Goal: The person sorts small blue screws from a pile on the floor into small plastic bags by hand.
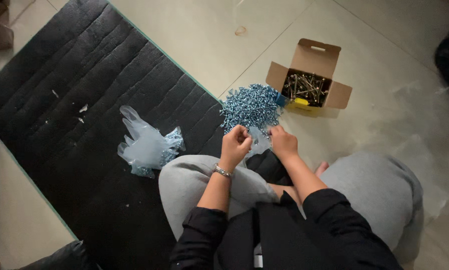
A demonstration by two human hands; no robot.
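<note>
Both hands' grip, left hand and right hand, is pinched on a small clear bag at frame centre, just below the bluish screw pile; keeping its mouth spread wide and level would ease filling.

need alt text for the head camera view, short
Seen from above, a seated person's left hand and right hand pinch a small clear plastic bag beside a pile of blue screws. An open cardboard box of screws sits beyond; filled bags lie on a black mat.
</note>
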